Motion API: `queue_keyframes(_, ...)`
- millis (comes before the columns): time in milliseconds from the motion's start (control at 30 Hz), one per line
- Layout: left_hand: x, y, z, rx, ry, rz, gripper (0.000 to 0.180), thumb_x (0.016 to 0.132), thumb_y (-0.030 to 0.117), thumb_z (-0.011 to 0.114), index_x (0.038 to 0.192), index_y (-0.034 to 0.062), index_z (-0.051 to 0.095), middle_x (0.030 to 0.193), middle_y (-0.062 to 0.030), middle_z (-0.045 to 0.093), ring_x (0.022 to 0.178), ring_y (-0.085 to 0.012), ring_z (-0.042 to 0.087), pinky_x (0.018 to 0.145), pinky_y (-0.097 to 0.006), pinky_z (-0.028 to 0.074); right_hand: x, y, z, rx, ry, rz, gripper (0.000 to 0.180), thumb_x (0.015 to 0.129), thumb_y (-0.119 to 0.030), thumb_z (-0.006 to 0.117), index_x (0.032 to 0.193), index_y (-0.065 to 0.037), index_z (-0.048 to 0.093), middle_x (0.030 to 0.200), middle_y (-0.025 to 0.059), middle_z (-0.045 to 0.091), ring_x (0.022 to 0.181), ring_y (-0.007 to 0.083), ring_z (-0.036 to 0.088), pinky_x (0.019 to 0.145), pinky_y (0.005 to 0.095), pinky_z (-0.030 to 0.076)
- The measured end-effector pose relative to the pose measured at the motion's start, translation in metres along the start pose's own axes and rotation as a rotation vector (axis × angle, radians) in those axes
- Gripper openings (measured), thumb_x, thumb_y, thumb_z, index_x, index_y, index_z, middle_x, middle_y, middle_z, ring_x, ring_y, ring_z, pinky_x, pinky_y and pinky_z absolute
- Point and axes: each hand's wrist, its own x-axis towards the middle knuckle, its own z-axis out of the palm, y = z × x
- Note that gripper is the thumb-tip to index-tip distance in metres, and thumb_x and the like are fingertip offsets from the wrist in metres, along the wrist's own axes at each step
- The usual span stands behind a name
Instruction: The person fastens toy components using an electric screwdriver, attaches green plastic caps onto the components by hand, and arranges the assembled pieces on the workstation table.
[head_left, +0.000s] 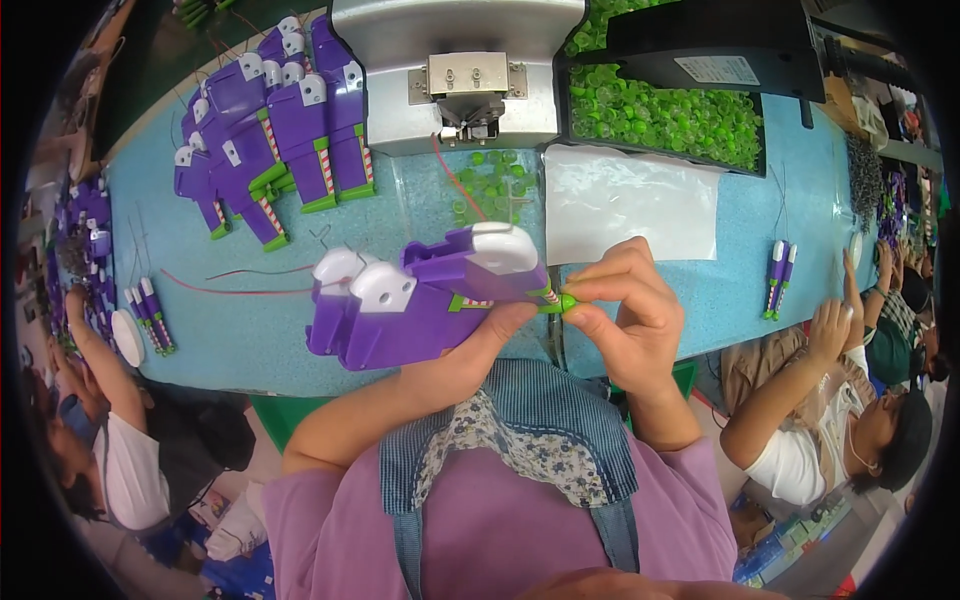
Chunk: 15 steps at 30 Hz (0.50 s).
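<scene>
My left hand [462, 367] is closed around several purple plastic toy parts [400, 335] with white ends, held above the table's front. Thin red and black wires trail from them. One of these parts ends in a red-and-white striped strip and a green tip. At that tip, my right hand [640, 318] pinches a small bright green round cap [567, 302] between thumb and fingers. Whether the cap is seated on the tip I cannot tell. Loose green caps [495, 180] lie scattered beyond the parts, in front of the metal machine.
A metal machine [460, 75] with a clamp block stands at the far middle. Stacked purple parts [300, 120] lie left of it. On its right are a black bin [762, 150] of green caps and a clear plastic sheet [630, 205]. Co-workers sit on both sides.
</scene>
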Motion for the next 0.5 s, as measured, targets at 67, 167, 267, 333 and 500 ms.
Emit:
queue_keyframes(67,-0.001,-0.001,0.002,0.016,0.035,0.038,0.017,0.09,0.005,0.064,0.106,0.0004,0.063,0.099,-0.0077,0.066,0.091,-0.0166,0.062,0.08,-0.03,0.05,-0.003,0.002,0.005,0.013,0.008,-0.002,0.015,0.071,-0.007,0.078,0.084,-0.005,0.07,0.084,0.0053,0.066,0.078,0.0187,0.055,0.069,0.0293,0.043)
queue_keyframes(167,-0.005,-0.007,0.0,0.032,0.096,0.094,0.02,0.087,0.005,0.066,0.107,0.0002,0.062,0.098,-0.0076,0.065,0.09,-0.0158,0.062,0.079,-0.029,0.05,-0.004,0.006,0.014,0.127,0.021,0.068,0.014,0.071,-0.006,0.078,0.082,-0.004,0.069,0.082,0.0054,0.066,0.075,0.018,0.055,0.066,0.0284,0.044)
queue_keyframes(267,-0.012,-0.009,-0.012,0.058,0.138,0.049,0.02,0.087,0.005,0.065,0.106,-0.0003,0.062,0.099,-0.0086,0.066,0.088,-0.0165,0.062,0.079,-0.029,0.05,0.004,0.005,0.018,0.142,-0.025,0.076,0.013,0.072,-0.006,0.078,0.081,-0.004,0.068,0.083,0.0056,0.067,0.074,0.017,0.056,0.066,0.028,0.045)
queue_keyframes(333,-0.015,-0.008,-0.02,0.086,0.161,-0.01,0.018,0.088,0.005,0.062,0.105,-0.0008,0.062,0.101,-0.0097,0.066,0.088,-0.0176,0.063,0.079,-0.03,0.05,0.019,0.005,0.019,0.079,-0.137,0.021,0.012,0.073,-0.003,0.075,0.083,-0.003,0.068,0.084,0.0073,0.066,0.075,0.0192,0.057,0.067,0.0297,0.046)
queue_keyframes(500,-0.01,-0.007,-0.068,-0.369,0.332,0.135,0.021,0.09,0.005,0.052,0.108,-0.0045,0.056,0.093,-0.0134,0.064,0.085,-0.0216,0.061,0.085,-0.041,0.048,0.044,0.021,0.033,-0.216,0.015,-0.122,0.014,0.073,0.004,0.069,0.086,0.0,0.067,0.086,0.0114,0.064,0.076,0.0274,0.058,0.067,0.0346,0.049)
